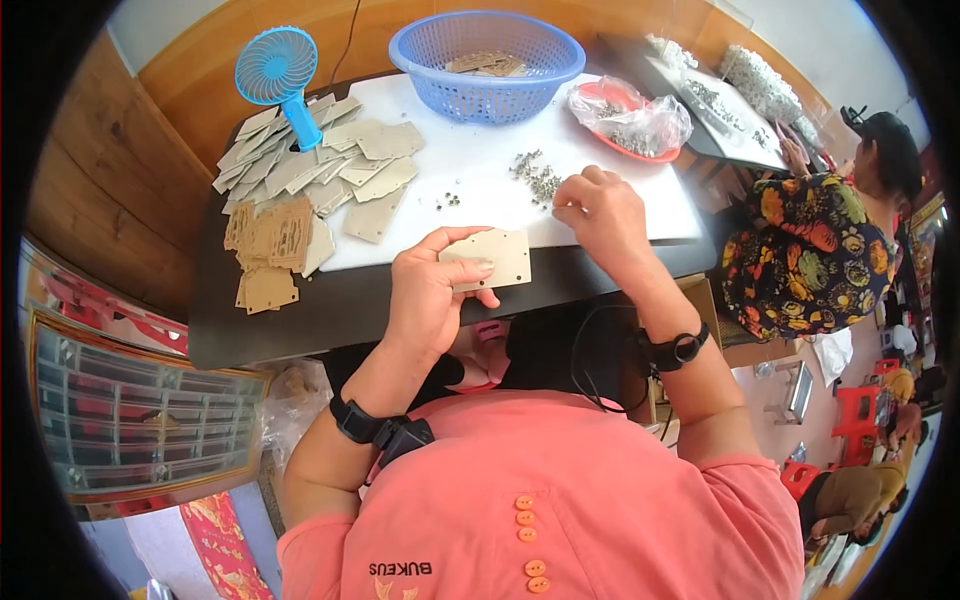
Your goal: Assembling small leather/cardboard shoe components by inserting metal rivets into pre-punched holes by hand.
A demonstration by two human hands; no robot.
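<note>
My left hand [425,290] grips a beige card [508,257] with small holes near its edges, thumb on top and fingers beneath. It is held just over the table's front edge. My right hand [612,222] is closed in a pinch to the right of the card, beside a loose pile of small metal fasteners [540,184]. Whatever its fingertips hold is too small to make out. A few more fasteners [450,201] lie on the white board [400,240] behind the card. At the left is a heap of beige cards [330,170], with browner printed ones [275,235] in front.
A blue handheld fan [285,80] stands among the cards. Behind the board's middle is a blue basket [487,85] with cards inside. A red dish [650,152] holds plastic bags of fasteners at the right. Another person [810,240] in a floral top sits at a table there.
</note>
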